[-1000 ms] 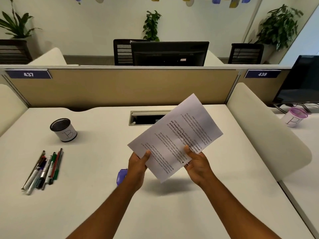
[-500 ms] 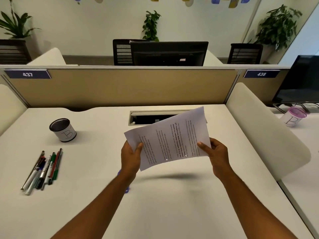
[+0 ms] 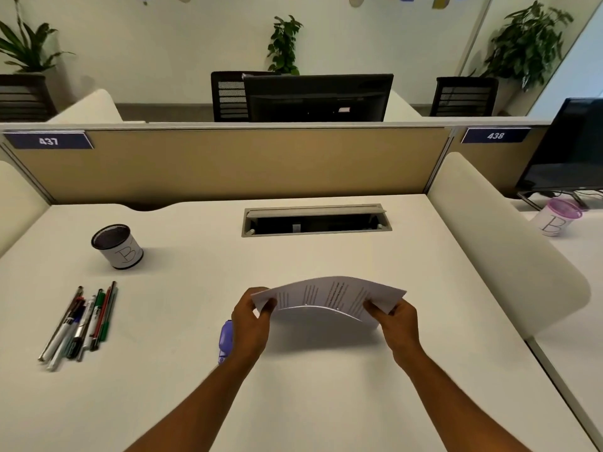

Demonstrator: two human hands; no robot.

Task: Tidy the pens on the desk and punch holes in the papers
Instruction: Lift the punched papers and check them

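This is an open-plan office. A white counter (image 3: 293, 370) sits in a cubicle bounded on the far side by a tan partition (image 3: 228, 164) with numbered desk plates, 437 (image 3: 48, 140) on the left and 438 (image 3: 495, 135) on the right. Beyond the partition stand a dark monitor (image 3: 318, 97) and mesh-backed office chairs (image 3: 463, 96). Potted plants (image 3: 528, 44) line the far wall, and a cable hatch (image 3: 315, 220) is set into the counter.

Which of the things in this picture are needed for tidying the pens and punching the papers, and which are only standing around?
For the job:
- papers, held by left hand and right hand
- purple hole punch, partly hidden by the left forearm
- pens lying loose
- black mesh cup

Only around:
- monitor
- pink cup on the neighbouring desk
- plants
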